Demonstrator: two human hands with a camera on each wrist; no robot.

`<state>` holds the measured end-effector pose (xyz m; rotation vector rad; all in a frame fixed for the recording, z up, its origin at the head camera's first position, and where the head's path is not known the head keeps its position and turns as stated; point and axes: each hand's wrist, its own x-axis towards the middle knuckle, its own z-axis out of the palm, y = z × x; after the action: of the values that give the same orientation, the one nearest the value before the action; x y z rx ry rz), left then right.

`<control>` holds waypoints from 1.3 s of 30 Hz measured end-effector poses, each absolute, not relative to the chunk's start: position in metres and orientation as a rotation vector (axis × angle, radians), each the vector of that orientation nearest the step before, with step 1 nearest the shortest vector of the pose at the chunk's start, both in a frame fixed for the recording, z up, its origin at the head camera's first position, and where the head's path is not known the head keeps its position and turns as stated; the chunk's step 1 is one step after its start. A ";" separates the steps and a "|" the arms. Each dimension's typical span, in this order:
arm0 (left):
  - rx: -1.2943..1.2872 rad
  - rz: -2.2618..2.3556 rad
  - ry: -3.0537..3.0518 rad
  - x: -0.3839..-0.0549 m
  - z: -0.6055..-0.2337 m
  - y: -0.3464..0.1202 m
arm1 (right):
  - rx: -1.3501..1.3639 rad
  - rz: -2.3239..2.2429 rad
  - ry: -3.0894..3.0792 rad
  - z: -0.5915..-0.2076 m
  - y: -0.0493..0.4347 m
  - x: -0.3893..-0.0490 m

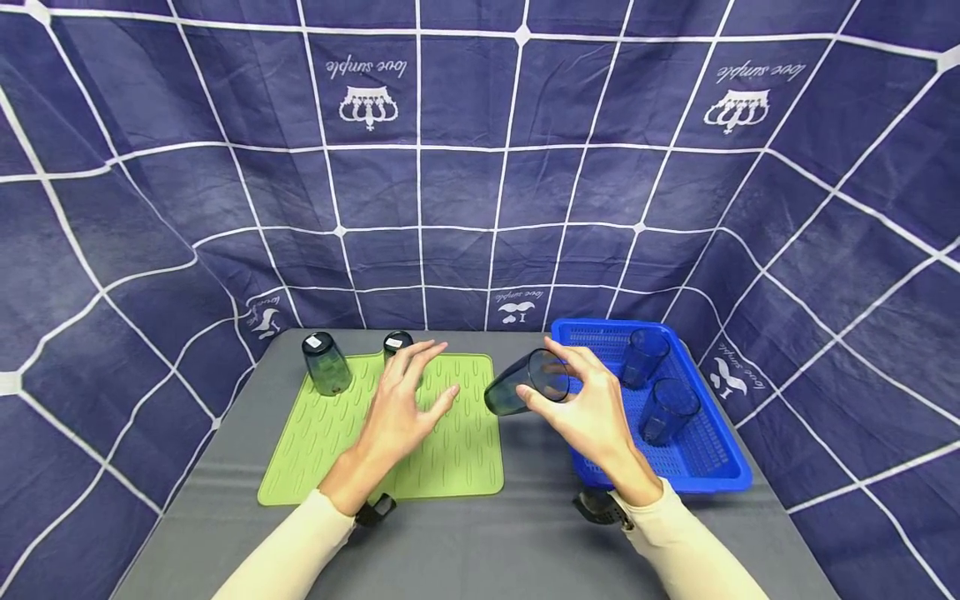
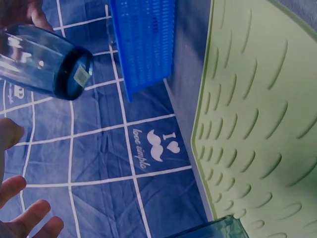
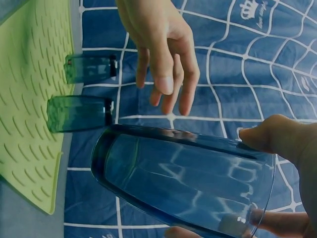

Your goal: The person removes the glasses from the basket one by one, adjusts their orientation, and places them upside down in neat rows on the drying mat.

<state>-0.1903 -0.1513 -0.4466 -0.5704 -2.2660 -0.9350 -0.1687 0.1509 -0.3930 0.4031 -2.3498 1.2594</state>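
Note:
A dark blue glass tumbler point(image 1: 517, 387) is held tilted in my right hand point(image 1: 592, 408), thumb and fingers near its rim. In the right wrist view the held glass point(image 3: 183, 178) lies nearly sideways, its thick base toward the left. My left hand point(image 1: 401, 417) hovers over the green mat point(image 1: 450, 467) with fingers spread, holding nothing. Two glasses stand upside down at the back of the mat: one at the left corner point(image 1: 327, 367), the other point(image 1: 397, 342) partly hidden behind my left hand.
A blue plastic basket point(image 1: 727, 471) sits on the right of the grey table point(image 1: 480, 542). Inside it are two more glasses, one at the back point(image 1: 643, 358) and one nearer point(image 1: 667, 412). A blue checked cloth point(image 1: 465, 192) hangs around the back and sides.

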 end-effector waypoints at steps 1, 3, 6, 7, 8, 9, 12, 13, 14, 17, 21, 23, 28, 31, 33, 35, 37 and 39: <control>-0.575 -0.944 -2.264 -0.189 -0.447 -0.151 | 0.405 1.261 -2.351 -0.393 0.150 -0.168; -0.583 -0.961 -2.268 -0.185 -0.446 -0.149 | 0.407 1.259 -2.351 -0.393 0.148 -0.167; -0.591 -0.986 -2.276 -0.181 -0.446 -0.147 | 0.412 1.260 -2.353 -0.393 0.145 -0.165; -0.593 -0.994 -2.277 -0.179 -0.446 -0.146 | 0.414 1.260 -2.353 -0.393 0.145 -0.164; -0.592 -1.003 -2.280 -0.178 -0.446 -0.145 | 0.418 1.261 -2.352 -0.393 0.144 -0.164; -0.594 -1.012 -2.280 -0.176 -0.446 -0.145 | 0.420 1.262 -2.351 -0.393 0.143 -0.163; -0.602 -1.032 -2.288 -0.174 -0.446 -0.141 | 0.421 1.274 -2.342 -0.393 0.143 -0.163; -0.603 -1.036 -2.291 -0.174 -0.446 -0.140 | 0.422 1.281 -2.340 -0.393 0.144 -0.163; -0.604 -1.042 -2.292 -0.173 -0.446 -0.139 | 0.421 1.289 -2.339 -0.393 0.144 -0.163; -0.619 -1.050 -2.289 -0.171 -0.444 -0.136 | 0.419 1.328 -2.338 -0.393 0.143 -0.163; -0.662 -1.061 -2.283 -0.170 -0.442 -0.131 | 0.410 1.439 -2.331 -0.393 0.142 -0.162; -0.676 -1.071 -2.292 -0.169 -0.442 -0.129 | 0.401 1.509 -2.324 -0.393 0.141 -0.162; -0.694 -1.086 -2.315 -0.167 -0.441 -0.124 | 0.390 1.633 -2.307 -0.396 0.140 -0.163; -0.725 -1.087 -2.301 -0.166 -0.440 -0.121 | 0.392 1.657 -2.304 -0.397 0.140 -0.162; -0.746 -1.088 -2.290 -0.166 -0.440 -0.119 | 0.392 1.670 -2.301 -0.398 0.140 -0.162; -0.763 -1.095 -2.281 -0.166 -0.440 -0.118 | 0.394 1.688 -2.292 -0.398 0.139 -0.162; -0.774 -1.106 -2.278 -0.166 -0.440 -0.117 | 0.394 1.710 -2.283 -0.398 0.139 -0.162; -0.776 -1.119 -2.282 -0.166 -0.440 -0.116 | 0.392 1.733 -2.273 -0.398 0.138 -0.161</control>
<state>-0.1656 -0.1157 -0.4397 -0.7763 -2.2820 -1.1187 -0.1615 0.1384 -0.3982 0.3922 -2.2727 1.7330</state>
